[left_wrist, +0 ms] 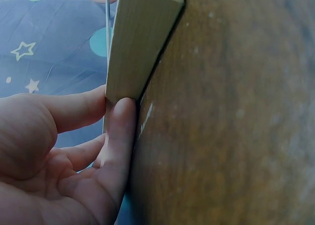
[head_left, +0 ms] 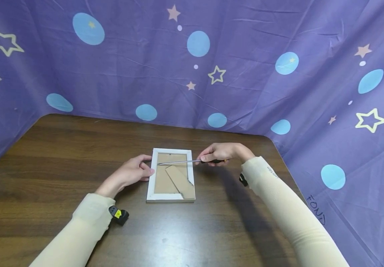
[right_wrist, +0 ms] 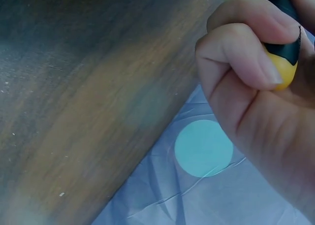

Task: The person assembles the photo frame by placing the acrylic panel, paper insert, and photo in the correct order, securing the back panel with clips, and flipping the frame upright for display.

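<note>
A white-edged picture frame (head_left: pixel 151 185) lies face down on the wooden table, its brown backing board (head_left: pixel 162 181) and slanting stand leg (head_left: pixel 180 181) facing up. At its left side, my left hand (head_left: pixel 132 170) holds the edge; in the left wrist view, fingers (left_wrist: pixel 123 121) press against the frame's pale wooden side (left_wrist: pixel 138 43). To the right, my right hand (head_left: pixel 220 151) grips a screwdriver by its black and yellow handle (right_wrist: pixel 285 67). The screwdriver's long metal shaft (head_left: pixel 178 162) crosses over the backing, its tip by the left inner edge. Whether the tip touches is unclear.
Brown wooden table (head_left: pixel 78 148) surrounds the frame. A purple curtain (head_left: pixel 245 92) with stars and blue ovals hangs behind and along the sides. A black strap device (head_left: pixel 120 216) sits on the left wrist, another (head_left: pixel 243 180) on the right.
</note>
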